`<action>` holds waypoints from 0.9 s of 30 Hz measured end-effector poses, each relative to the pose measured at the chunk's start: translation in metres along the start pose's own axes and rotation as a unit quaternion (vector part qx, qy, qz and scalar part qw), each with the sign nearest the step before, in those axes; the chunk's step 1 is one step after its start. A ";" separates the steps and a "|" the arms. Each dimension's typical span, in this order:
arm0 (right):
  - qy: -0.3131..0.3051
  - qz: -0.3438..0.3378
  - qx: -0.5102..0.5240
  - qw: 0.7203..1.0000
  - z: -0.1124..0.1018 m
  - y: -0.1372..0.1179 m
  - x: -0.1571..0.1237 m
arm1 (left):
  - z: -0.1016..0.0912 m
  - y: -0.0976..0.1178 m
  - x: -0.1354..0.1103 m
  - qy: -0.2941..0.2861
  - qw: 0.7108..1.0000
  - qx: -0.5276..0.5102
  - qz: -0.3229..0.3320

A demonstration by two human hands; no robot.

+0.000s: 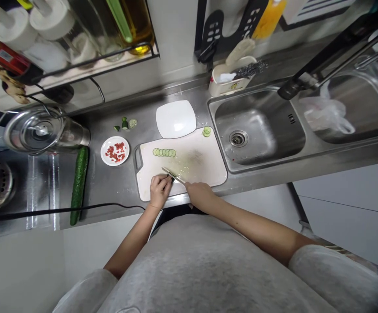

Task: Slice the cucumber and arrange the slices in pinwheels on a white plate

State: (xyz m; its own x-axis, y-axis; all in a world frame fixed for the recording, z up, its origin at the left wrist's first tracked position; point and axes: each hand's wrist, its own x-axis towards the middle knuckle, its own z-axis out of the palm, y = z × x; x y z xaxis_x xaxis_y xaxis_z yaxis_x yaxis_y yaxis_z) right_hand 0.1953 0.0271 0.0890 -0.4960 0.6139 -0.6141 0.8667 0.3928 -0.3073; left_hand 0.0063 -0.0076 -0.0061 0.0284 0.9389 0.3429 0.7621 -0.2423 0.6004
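A white cutting board (215, 167) lies on the steel counter in front of me. My right hand (200, 195) is closed round the handle of a knife (175, 176), its blade pointing up and left across the board. Beside the blade, the curled fingers of my left hand (160, 190) press on a dark green piece of cucumber, mostly hidden by hand and knife. A row of cucumber slices (164, 152) overlaps on the board's upper left. More cucumber slices (206, 131) sit at its upper right corner. Small wet bits dot the middle.
An empty white plate (175, 118) touches the board's far edge. To the left are a small plate (115, 161) of chopped red pieces, cucumber ends (125, 124), a whole cucumber (78, 187) and a steel pot (45, 130). A sink (260, 130) adjoins on the right. A black cable (110, 204) crosses the counter.
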 end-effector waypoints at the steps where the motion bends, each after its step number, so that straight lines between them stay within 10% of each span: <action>1: 0.000 -0.001 -0.003 1.000 0.000 0.000 0.000 | 0.000 0.000 0.000 -0.001 1.000 0.001 -0.003; 27: -0.006 0.005 -0.017 1.000 0.006 0.003 0.014 | 0.001 0.000 -0.001 -0.003 1.000 -0.001 -0.012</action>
State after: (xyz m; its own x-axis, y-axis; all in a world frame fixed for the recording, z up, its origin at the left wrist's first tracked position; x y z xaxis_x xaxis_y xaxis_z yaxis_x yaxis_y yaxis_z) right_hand 0.1911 0.0329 0.0752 -0.4866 0.6104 -0.6250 0.8692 0.4103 -0.2760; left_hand 0.0073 -0.0082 -0.0073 0.0136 0.9460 0.3238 0.7610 -0.2199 0.6103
